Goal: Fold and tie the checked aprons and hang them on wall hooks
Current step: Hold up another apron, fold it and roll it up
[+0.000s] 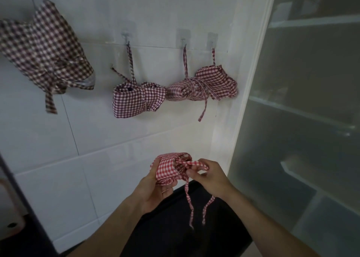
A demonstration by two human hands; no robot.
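A small folded red-and-white checked apron (169,167) is bundled low in the middle. My left hand (155,193) grips the bundle from below. My right hand (209,176) pinches its strap at the bundle's right side, and two strap ends (191,208) dangle beneath. On the tiled wall above, a purple-checked tied apron (136,101) hangs from the left hook (127,39). A red-checked tied apron (206,86) hangs from two hooks, the middle hook (183,42) and the right hook (212,43). A larger dark-checked apron (46,52) hangs at the far left.
A frosted glass cabinet door (311,101) with shelves behind it fills the right side. A dark surface (185,227) lies below my hands. A dark vertical edge (23,204) runs down the lower left, with a pale object (9,217) beside it.
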